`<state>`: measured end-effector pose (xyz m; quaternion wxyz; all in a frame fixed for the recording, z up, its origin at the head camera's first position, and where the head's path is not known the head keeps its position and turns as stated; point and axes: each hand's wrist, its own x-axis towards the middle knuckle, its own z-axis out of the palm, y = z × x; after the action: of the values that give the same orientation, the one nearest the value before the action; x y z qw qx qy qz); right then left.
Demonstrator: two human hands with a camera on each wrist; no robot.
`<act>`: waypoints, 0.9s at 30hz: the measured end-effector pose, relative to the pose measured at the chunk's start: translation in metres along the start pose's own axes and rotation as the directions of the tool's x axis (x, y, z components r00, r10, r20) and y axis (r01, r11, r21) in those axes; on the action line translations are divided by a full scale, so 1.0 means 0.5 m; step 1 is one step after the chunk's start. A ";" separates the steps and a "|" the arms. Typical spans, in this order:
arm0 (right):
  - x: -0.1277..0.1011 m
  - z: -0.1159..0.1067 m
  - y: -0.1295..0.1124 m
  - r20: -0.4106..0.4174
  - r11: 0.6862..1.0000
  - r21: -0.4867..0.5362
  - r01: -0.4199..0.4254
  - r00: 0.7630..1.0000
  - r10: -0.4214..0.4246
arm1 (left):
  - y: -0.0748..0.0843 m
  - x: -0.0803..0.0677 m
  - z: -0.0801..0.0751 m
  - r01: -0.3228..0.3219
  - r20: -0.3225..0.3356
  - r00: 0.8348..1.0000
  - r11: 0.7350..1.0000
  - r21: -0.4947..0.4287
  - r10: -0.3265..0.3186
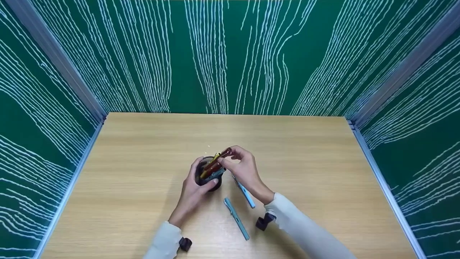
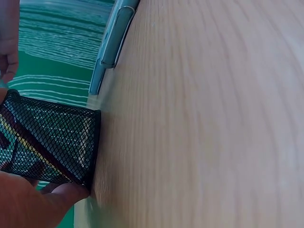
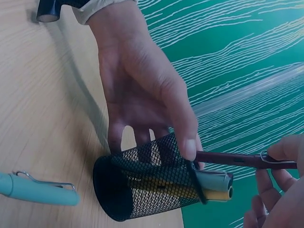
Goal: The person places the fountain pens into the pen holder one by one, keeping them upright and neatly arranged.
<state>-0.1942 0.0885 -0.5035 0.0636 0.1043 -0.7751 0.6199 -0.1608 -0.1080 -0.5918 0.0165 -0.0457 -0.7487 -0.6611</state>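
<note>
**Dark red pen going into the mesh cup**

The right hand (image 1: 243, 169) pinches a dark red pen (image 3: 237, 159) by its clip end between thumb and fingertips, the far end already past the rim of the cup (image 3: 142, 183). The left hand (image 1: 196, 190) is wrapped round the black mesh cup, thumb on the near side and fingers behind it, and the wrist views show the cup's base on the table (image 1: 143, 172).

To do this step well, it seems best to keep the left grip firm so the light cup cannot slide or tip, bring the pen more upright along the slant of the pens already inside, and loosen the pinch only once the tip is well down, so it does not catch in the mesh or bounce off the yellow pen (image 3: 209, 192) and the grey-green one beside it.

The red pen sits between the two hands, touching the cup's rim just by the left thumb. Two light blue pens lie on the table outside the cup: one (image 1: 246, 194) under the right wrist, the other (image 1: 236, 218) nearer the person, between the forearms. Green walls with white lines enclose the table.
</note>
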 end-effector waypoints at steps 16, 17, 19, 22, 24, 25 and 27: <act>0.012 -0.003 0.035 0.013 0.998 -0.068 -0.019 1.000 0.020 | -0.003 0.000 -0.004 -0.014 0.032 0.999 0.992 -0.123 0.018; 0.012 -0.003 0.035 0.014 0.997 -0.071 -0.021 1.000 0.022 | -0.003 -0.001 -0.004 -0.014 0.032 0.999 0.992 -0.122 0.018; 0.013 -0.004 0.036 0.015 0.997 -0.074 -0.019 1.000 0.020 | -0.003 -0.001 -0.003 -0.014 0.032 0.999 0.992 -0.122 0.018; 0.013 -0.005 0.037 0.015 0.997 -0.075 -0.011 1.000 0.013 | -0.005 0.000 -0.003 -0.015 0.030 0.999 0.992 -0.123 0.019; 0.014 -0.005 0.037 0.015 0.997 -0.073 -0.004 1.000 0.005 | -0.006 0.000 -0.003 -0.015 0.028 0.999 0.992 -0.121 0.019; 0.015 -0.004 0.037 0.015 0.997 -0.073 -0.001 1.000 0.002 | -0.007 0.001 -0.003 -0.014 0.026 1.000 0.993 -0.119 0.017; 0.015 -0.004 0.034 0.013 0.998 -0.070 0.001 1.000 0.000 | -0.007 0.001 -0.003 -0.011 0.026 1.000 0.994 -0.113 0.014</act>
<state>-0.2055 0.0933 -0.5175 0.0622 0.1062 -0.7967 0.5917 -0.1617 -0.1099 -0.5949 0.0079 -0.0600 -0.7101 -0.7015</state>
